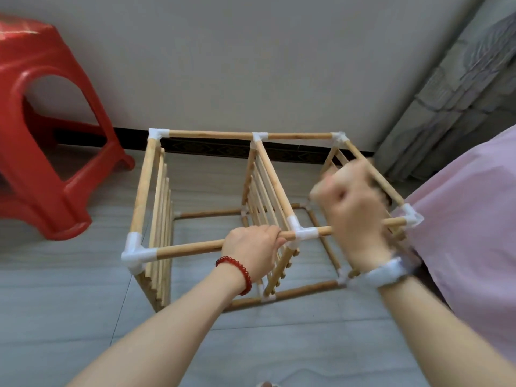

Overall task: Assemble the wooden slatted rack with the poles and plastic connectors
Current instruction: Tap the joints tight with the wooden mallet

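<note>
on the grey tiled floor: the pale wooden slatted rack with round poles and white plastic connectors (251, 219) stands near the wall, built into a two-bay box frame.
left hand: the left hand with a red bead bracelet (252, 247) has its fingers curled round the near top wooden pole (192, 249), just left of the white plastic t-connector at mid-span (303, 234).
right hand: the right hand with a white wristband (351, 202) is a motion-blurred fist above the right bay; i cannot tell whether it holds anything.
step: likely seating joints, the frame looking almost whole.
next move: probably a firm knock or press on a connector while the left hand steadies the pole.
beyond: red plastic stool (42, 129) at left, pink cloth (469, 219) at right.
writing: none legible.
</note>
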A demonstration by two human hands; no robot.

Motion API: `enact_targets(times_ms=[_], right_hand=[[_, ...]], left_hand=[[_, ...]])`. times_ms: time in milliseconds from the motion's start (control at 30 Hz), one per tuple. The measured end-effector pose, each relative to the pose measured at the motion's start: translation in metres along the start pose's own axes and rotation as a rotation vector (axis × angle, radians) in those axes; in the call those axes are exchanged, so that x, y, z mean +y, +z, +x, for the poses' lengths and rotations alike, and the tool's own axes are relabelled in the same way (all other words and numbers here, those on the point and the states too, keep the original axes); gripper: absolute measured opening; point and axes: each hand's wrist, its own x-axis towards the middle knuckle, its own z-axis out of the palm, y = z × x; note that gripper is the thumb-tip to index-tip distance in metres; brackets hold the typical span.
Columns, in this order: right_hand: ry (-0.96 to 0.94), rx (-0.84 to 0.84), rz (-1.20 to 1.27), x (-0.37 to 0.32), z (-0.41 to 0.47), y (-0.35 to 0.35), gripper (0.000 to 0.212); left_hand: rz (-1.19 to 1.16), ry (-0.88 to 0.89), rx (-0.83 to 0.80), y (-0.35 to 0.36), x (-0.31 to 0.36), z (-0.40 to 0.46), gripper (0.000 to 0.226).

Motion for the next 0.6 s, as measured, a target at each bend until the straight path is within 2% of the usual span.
enact_targets(times_ms=[67, 100, 133, 167, 233, 267, 300, 333, 400, 433, 467, 500, 600], right_hand=[[0.054, -0.476, -0.159, 0.001, -0.042, 0.016, 0.037], [0.049, -0.542, -0.165, 0.005, -0.043, 0.018, 0.034], [0.015, -0.498, -0.135, 0.009, -0.033, 0.018, 0.032], [-0.017, -0.371, -0.089, 0.011, -0.018, 0.013, 0.03], [-0.024, 0.031, -0.01, 0.014, 0.012, 0.002, 0.027], [0.003, 0.149, 0.076, 0.013, 0.017, -0.002, 0.028], [0.038, 0.11, 0.116, 0.012, 0.012, -0.001, 0.03], [0.057, -0.039, 0.075, 0.011, -0.004, 0.004, 0.032], [0.041, -0.441, -0.076, 0.009, -0.042, 0.017, 0.034], [0.026, -0.521, -0.099, 0.011, -0.045, 0.019, 0.031], [-0.001, -0.497, -0.091, 0.016, -0.036, 0.019, 0.028], [-0.022, -0.389, -0.066, 0.018, -0.023, 0.016, 0.028], [0.021, 0.134, 0.141, 0.022, 0.008, 0.002, 0.032]], left_hand=[[0.007, -0.005, -0.031, 0.0, 0.002, 0.0, 0.034], [0.016, -0.002, -0.035, 0.001, 0.002, -0.001, 0.035], [0.021, 0.0, -0.036, 0.0, 0.002, 0.0, 0.035], [0.016, 0.004, -0.039, 0.0, 0.002, 0.0, 0.036], [0.001, 0.01, -0.04, 0.001, 0.0, 0.0, 0.037], [-0.001, 0.008, -0.04, 0.002, 0.0, -0.001, 0.037], [-0.003, 0.005, -0.037, 0.002, 0.0, 0.0, 0.036], [-0.002, 0.007, -0.034, 0.002, 0.0, 0.0, 0.036], [-0.004, 0.012, -0.037, 0.003, 0.001, -0.001, 0.035], [-0.004, 0.014, -0.039, 0.004, 0.002, -0.002, 0.035], [0.001, 0.013, -0.038, 0.004, 0.002, -0.001, 0.035], [0.001, 0.016, -0.036, 0.004, 0.001, -0.001, 0.035], [-0.006, 0.026, -0.037, 0.005, 0.0, -0.001, 0.035]])
